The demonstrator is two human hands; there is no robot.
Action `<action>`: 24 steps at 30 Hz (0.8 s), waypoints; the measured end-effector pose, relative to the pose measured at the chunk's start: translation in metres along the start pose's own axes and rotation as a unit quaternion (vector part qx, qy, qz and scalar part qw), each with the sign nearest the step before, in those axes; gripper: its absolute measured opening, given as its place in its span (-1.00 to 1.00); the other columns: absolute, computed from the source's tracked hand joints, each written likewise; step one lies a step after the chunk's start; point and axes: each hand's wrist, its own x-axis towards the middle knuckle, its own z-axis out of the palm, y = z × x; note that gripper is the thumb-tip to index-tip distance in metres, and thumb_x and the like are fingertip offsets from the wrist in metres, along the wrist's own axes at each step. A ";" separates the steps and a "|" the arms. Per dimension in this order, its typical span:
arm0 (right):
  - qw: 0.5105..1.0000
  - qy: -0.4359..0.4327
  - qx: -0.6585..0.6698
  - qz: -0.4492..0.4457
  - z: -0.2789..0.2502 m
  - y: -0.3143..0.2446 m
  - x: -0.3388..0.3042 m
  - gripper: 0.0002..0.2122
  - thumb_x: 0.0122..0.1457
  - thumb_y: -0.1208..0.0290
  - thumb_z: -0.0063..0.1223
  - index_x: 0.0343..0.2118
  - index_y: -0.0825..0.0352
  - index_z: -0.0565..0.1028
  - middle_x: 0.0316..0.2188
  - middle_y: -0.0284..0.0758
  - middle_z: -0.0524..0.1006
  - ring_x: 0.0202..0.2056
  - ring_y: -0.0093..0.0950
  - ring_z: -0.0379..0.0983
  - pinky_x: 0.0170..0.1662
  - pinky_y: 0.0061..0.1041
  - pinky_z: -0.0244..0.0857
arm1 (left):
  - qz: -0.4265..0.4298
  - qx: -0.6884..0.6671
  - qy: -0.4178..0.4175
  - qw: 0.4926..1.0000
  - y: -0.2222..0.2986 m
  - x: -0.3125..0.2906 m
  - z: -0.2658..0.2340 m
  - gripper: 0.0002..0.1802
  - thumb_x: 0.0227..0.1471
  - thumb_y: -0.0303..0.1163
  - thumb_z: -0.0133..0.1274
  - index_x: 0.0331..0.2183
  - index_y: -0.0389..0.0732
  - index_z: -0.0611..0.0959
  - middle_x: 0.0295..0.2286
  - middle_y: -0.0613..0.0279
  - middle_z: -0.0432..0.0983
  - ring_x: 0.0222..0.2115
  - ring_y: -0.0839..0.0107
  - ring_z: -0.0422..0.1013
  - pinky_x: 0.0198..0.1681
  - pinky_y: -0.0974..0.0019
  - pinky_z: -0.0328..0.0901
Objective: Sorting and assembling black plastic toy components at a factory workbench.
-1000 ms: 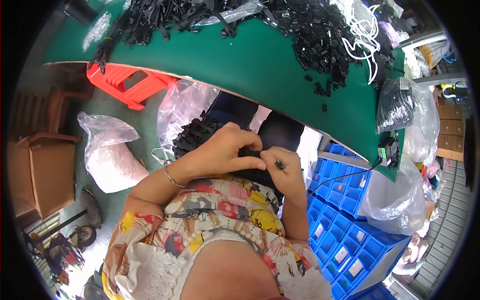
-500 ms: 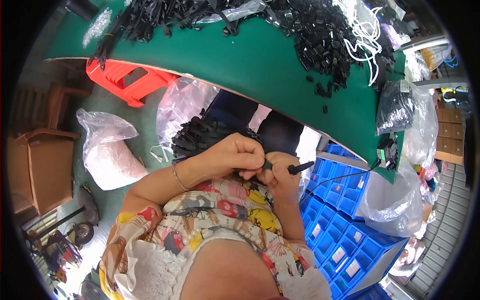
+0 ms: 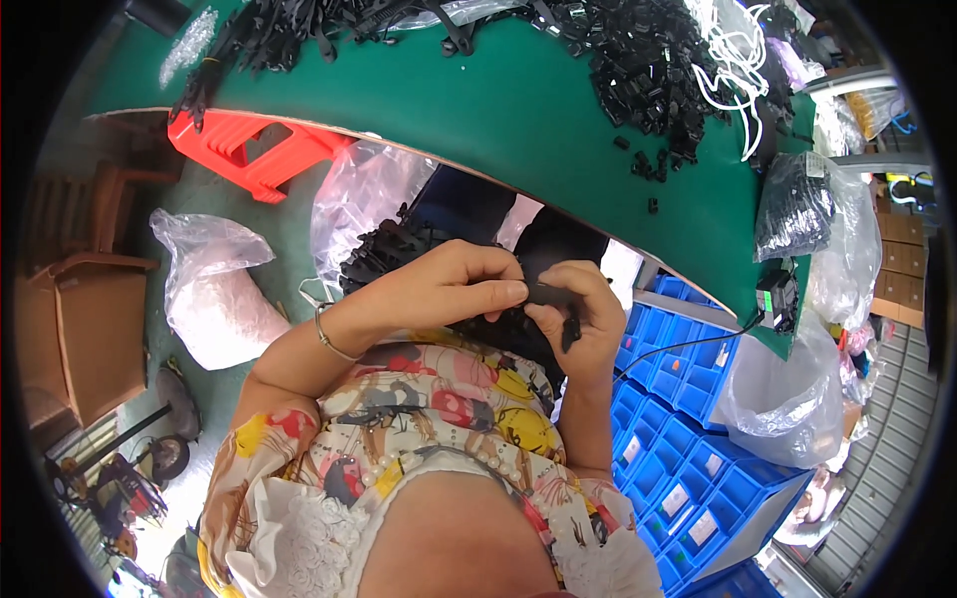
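Above my lap both hands meet on a short black strap. My left hand pinches one end between thumb and fingertips. With bent fingers, my right hand grips the strap close beside it, and a dark end piece pokes out below the right fingers. Its exact shape is partly hidden by the hand. A bundle of black straps lies next to my left forearm, under the table's edge.
Across the front stands a green table, with black straps, a heap of small black plastic pieces and tangled white cord. Blue bins are stacked at right. A red plastic stool and a filled plastic bag stand left.
My right hand has shifted slightly right and up, its fingers now bent over the strap. The dark end that stuck out to the right now points down. My left hand has risen a little.
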 end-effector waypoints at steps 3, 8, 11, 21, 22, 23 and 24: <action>0.999 -0.023 -0.008 0.047 -0.001 0.001 -0.002 -0.72 -0.20 0.58 0.25 -0.34 0.37 0.49 -0.49 -0.35 0.42 -0.50 -0.62 0.34 -0.48 -0.71 0.19 | 0.031 0.002 0.011 0.999 0.000 0.001 0.001 -0.71 0.09 -0.22 -0.07 -0.45 -0.28 0.52 -0.63 0.41 0.33 -0.57 0.67 0.20 -0.53 0.53 0.10; 0.996 -0.013 0.081 0.025 -0.002 0.014 -0.005 -0.75 -0.18 0.55 0.26 -0.37 0.42 0.50 -0.54 -0.35 0.42 -0.52 -0.62 0.31 -0.50 -0.72 0.12 | 0.028 -0.083 -0.022 0.996 -0.006 0.003 -0.001 -0.73 0.09 -0.25 -0.07 -0.45 -0.27 0.53 -0.64 0.43 0.30 -0.59 0.69 0.17 -0.54 0.56 0.07; 0.987 -0.008 0.160 0.023 0.000 0.025 -0.007 -0.75 -0.18 0.57 0.24 -0.36 0.44 0.49 -0.54 -0.35 0.42 -0.51 -0.62 0.30 -0.48 -0.71 0.10 | 0.014 -0.119 -0.033 0.992 -0.008 0.004 -0.001 -0.73 0.09 -0.26 -0.07 -0.45 -0.27 0.53 -0.64 0.44 0.31 -0.60 0.70 0.16 -0.55 0.58 0.05; 0.996 0.018 0.052 0.074 0.003 0.017 -0.006 -0.73 -0.15 0.56 0.23 -0.32 0.43 0.48 -0.51 -0.38 0.40 -0.49 -0.67 0.27 -0.48 -0.75 0.08 | 0.042 -0.415 0.097 0.904 -0.027 0.005 0.003 -0.79 0.01 -0.38 0.04 -0.27 -0.22 0.49 -0.46 0.32 0.43 -0.53 0.59 0.29 -0.43 0.55 0.23; 0.995 0.013 0.041 0.089 0.006 0.016 -0.007 -0.74 -0.13 0.55 0.22 -0.32 0.44 0.47 -0.51 -0.40 0.39 -0.50 -0.69 0.25 -0.49 -0.76 0.07 | 0.043 -0.414 0.097 0.904 -0.030 0.006 0.007 -0.79 0.01 -0.38 0.04 -0.27 -0.22 0.49 -0.46 0.32 0.43 -0.53 0.59 0.29 -0.43 0.55 0.23; 0.994 0.008 0.030 0.103 0.007 0.015 -0.008 -0.74 -0.11 0.55 0.22 -0.31 0.44 0.47 -0.51 -0.42 0.38 -0.50 -0.71 0.24 -0.50 -0.78 0.07 | 0.049 -0.467 0.115 0.875 -0.032 0.007 0.010 -0.78 0.02 -0.36 0.04 -0.27 -0.23 0.48 -0.45 0.31 0.43 -0.51 0.58 0.31 -0.40 0.51 0.24; 0.997 -0.017 0.012 0.071 0.007 0.013 -0.006 -0.78 -0.04 0.55 0.14 -0.29 0.43 0.45 -0.53 -0.39 0.38 -0.53 -0.67 0.25 -0.50 -0.73 0.11 | 0.055 -0.518 0.133 0.843 -0.032 0.008 0.012 -0.77 0.03 -0.34 0.04 -0.27 -0.23 0.47 -0.44 0.31 0.43 -0.48 0.56 0.32 -0.36 0.46 0.26</action>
